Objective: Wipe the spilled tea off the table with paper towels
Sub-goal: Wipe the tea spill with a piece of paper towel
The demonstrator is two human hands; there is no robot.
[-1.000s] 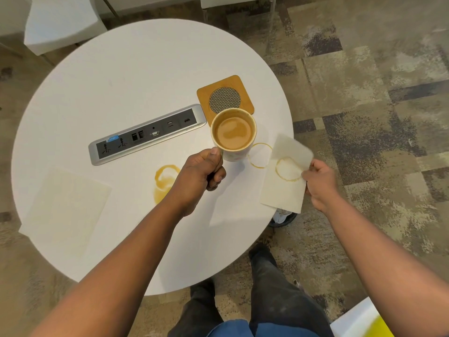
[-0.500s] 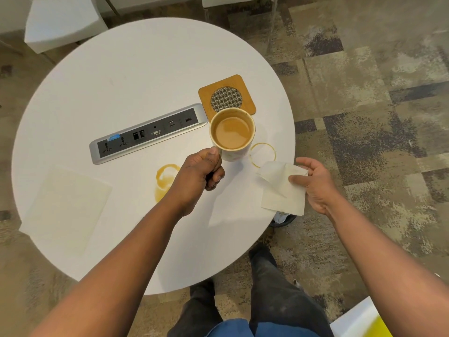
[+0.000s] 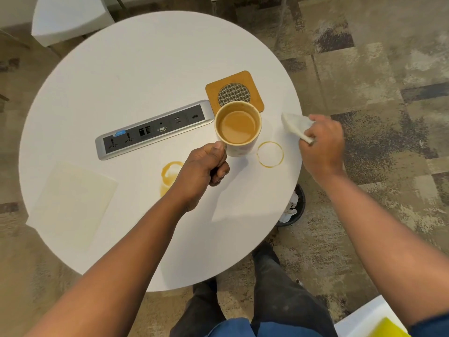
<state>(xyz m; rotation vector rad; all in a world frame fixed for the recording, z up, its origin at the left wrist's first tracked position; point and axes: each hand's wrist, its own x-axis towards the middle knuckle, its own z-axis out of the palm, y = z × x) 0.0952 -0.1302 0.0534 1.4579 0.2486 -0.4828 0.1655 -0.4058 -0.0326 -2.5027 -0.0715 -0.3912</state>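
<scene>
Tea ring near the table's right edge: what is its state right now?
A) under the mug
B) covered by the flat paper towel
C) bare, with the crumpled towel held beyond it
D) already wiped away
C: the tea ring lies uncovered on the table, while the right hand holds the crumpled paper towel beyond it.

A brown square coaster (image 3: 252, 81) with a round metal mesh middle lies on the far side. A long silver box of plugs and sockets (image 3: 155, 128) sits just left of it, with a small blue tag on one end. White chairs (image 3: 68, 17) stand behind. A black bin (image 3: 299, 210) with crumpled paper sits on the patchy brown carpet (image 3: 376, 69). Dark shoes (image 3: 264, 251) show below.
</scene>
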